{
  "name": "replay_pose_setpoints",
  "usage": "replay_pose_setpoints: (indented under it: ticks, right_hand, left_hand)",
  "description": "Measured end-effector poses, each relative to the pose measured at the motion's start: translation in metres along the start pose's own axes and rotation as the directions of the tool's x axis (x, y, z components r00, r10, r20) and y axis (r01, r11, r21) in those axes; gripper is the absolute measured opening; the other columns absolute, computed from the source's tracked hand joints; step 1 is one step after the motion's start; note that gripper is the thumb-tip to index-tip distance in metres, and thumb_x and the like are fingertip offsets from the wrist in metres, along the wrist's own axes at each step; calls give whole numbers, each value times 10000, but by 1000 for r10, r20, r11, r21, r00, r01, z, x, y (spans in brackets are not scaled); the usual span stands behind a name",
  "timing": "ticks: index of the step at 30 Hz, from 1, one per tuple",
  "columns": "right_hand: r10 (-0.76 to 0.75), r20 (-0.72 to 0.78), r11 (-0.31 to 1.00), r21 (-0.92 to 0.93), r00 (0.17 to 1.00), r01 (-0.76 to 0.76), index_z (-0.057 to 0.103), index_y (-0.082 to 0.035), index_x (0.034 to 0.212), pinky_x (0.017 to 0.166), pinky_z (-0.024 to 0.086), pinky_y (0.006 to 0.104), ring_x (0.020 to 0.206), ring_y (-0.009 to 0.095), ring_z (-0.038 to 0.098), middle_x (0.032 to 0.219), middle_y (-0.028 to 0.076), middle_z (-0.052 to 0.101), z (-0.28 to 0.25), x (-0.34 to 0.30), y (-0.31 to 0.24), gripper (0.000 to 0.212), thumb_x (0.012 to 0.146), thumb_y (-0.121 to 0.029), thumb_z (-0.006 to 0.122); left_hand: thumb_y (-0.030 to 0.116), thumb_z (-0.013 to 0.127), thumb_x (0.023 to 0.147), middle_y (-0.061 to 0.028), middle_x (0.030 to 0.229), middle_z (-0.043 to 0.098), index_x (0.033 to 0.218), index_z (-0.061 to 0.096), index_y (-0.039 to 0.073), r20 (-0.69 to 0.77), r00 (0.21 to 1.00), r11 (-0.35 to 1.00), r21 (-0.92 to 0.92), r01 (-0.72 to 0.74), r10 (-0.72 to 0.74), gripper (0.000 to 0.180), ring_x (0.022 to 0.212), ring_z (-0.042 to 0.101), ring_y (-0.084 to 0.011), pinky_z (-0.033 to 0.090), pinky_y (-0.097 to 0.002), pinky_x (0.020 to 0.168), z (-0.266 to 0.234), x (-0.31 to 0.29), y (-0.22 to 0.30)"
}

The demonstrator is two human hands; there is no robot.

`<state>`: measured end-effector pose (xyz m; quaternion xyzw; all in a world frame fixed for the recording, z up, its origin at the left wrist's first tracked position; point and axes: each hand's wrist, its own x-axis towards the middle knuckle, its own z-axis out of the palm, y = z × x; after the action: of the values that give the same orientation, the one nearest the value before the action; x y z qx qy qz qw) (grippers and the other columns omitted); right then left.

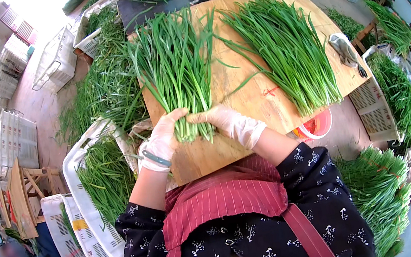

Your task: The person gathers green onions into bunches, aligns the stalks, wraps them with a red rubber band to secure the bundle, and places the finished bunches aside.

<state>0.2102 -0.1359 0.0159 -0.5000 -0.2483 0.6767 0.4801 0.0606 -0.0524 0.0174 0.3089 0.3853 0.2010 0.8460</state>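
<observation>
Both hands gloved, white thin gloves. Left hand [161, 141] wrapped round the cut end of a bunch of green chives [177, 74], fingers curled shut on the stalks from the left side. Right hand [230, 124] closes on the same bunch from the right, fingers bent over the top of the stalk ends, thumb side hidden, so grip depth on that side can't tell. The two hands nearly meet at the bunch base.

Bunch lies on a wooden board [243, 97], stalk ends toward the person, leaf tips fanning away to the far edge. It's on the left half of the board.

Second bunch of chives [287, 54] lies loose on the right half, apart from the held one, same orientation. Grey cloth [346, 51] near the board's right edge.

Left of the board: white plastic crate [80, 162] w/ more greens in it, loose heap of greens [105, 85] beyond that. Red-and-white bowl [316, 126] pokes out under the board's near right edge. More greens piled on the floor at right [377, 188].
</observation>
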Motion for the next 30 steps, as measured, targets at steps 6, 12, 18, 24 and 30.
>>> replay_pose_setpoints:
  ticks: [6,12,18,24,30]
  right_hand:
    - [32,-175,937,-337,984,-91,602,-25,880,456,428,296,522,163,547,647,51,595,-39,-7,-30,272,663,-159,698]
    - [-180,-243,937,-338,953,90,599,2,907,558,452,259,622,146,561,676,76,586,-109,18,-61,255,692,-118,668]
    - [-490,-287,534,-845,823,23,551,19,1037,738,487,392,836,370,619,881,247,624,-51,60,-60,561,570,-239,725]
    - [-623,-272,177,-962,733,-206,514,22,1074,664,500,406,739,314,638,744,190,631,-10,81,-35,561,625,-238,728]
    - [-635,-248,78,-963,732,-258,495,15,1076,605,500,425,670,314,642,673,150,631,-29,98,-42,375,720,-77,569]
  left_hand:
    - [84,606,777,-91,752,600,971,551,-16,-46,998,995,84,-49,53,226,626,612,-171,544,-286,535,-37,-35,33]
    - [50,578,794,-132,969,492,1214,365,-38,167,924,873,-420,-249,344,479,694,530,-134,529,-238,565,-79,-83,81]
    - [64,577,809,-119,976,514,1191,404,-26,172,914,905,-293,-309,368,429,698,500,-132,481,-236,576,-81,-73,99]
    - [74,587,808,-107,979,513,1224,390,-33,212,900,886,-362,-290,381,473,701,504,-128,495,-240,592,-75,-56,91]
    - [34,537,824,-89,1041,468,1320,235,-37,213,813,703,-645,-299,542,586,703,461,-98,467,-238,606,-112,-90,141]
